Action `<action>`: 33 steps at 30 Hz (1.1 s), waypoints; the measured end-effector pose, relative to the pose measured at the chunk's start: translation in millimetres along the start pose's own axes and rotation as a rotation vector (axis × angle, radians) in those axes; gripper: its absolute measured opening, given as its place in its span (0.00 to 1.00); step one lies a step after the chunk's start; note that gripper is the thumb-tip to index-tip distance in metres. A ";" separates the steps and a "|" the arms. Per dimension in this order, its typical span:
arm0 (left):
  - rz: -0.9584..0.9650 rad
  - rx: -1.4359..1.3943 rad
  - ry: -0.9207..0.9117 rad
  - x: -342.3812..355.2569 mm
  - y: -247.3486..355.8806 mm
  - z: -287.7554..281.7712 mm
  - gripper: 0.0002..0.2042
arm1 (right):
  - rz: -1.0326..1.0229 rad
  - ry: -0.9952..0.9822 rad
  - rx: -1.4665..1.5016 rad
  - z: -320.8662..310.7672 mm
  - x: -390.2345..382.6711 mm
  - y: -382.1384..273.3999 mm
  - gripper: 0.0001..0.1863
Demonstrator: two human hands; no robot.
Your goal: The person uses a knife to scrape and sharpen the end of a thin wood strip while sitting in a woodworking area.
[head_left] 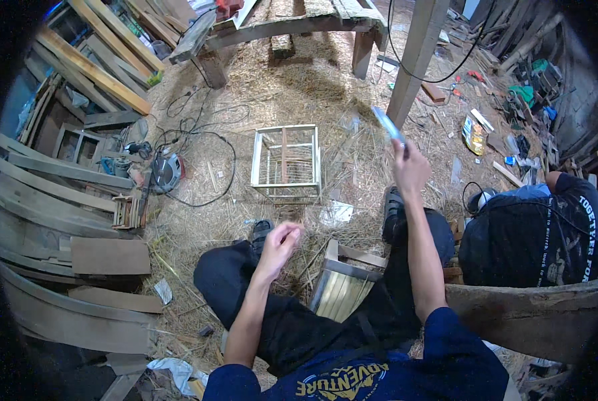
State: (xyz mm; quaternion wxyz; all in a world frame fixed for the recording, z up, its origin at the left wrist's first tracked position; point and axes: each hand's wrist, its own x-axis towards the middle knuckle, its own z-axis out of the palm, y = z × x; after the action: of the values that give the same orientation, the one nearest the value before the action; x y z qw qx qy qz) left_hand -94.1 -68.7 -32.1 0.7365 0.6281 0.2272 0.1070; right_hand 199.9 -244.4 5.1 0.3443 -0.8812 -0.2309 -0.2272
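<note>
My right hand (pixel 411 167) is raised ahead on the right, fingers wrapped round one end of a flat, shiny, bluish blade-like thing (pixel 384 121). That thing tilts up and away to the left; its exact kind I cannot make out. My left hand (pixel 280 250) hovers over my left knee with the fingers curled together. Whatever may be in them is too small to see. Beyond both hands, a small pale wooden cage frame (pixel 317 164) with thin bars stands on the littered floor. Between my legs sits a slatted wooden box (pixel 339 291), partly hidden by my thigh.
A rough wooden bench (pixel 292 25) stands at the far side, beside a post (pixel 416 60). Planks (pixel 92 67) lean at left, near a circular saw (pixel 168 172) and looped cable (pixel 232 167). A person in a dark shirt (pixel 519 234) is close on my right, behind a board (pixel 532 314).
</note>
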 end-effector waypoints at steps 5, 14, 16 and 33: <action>-0.115 -0.087 0.068 1.7 -8.6 -13.1 0.09 | -0.031 -0.163 0.053 3.4 -32.5 -6.7 0.20; -0.026 -0.191 0.051 21.3 0.8 19.6 0.10 | 0.129 -0.683 0.723 29.2 -67.3 -64.1 0.15; -0.022 -0.179 0.039 23.8 -1.6 24.0 0.10 | 0.143 -0.680 0.832 38.0 -68.7 -68.5 0.14; -0.079 -0.362 -0.016 25.2 13.3 41.4 0.12 | 0.375 -0.856 1.188 45.5 -69.5 -66.6 0.13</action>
State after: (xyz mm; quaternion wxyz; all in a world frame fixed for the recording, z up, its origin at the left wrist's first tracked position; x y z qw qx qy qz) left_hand -51.0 -91.3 -19.7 0.8430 0.4766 0.2229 0.1121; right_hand 118.4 -185.7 -30.3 0.6745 -0.5833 -0.2743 0.3600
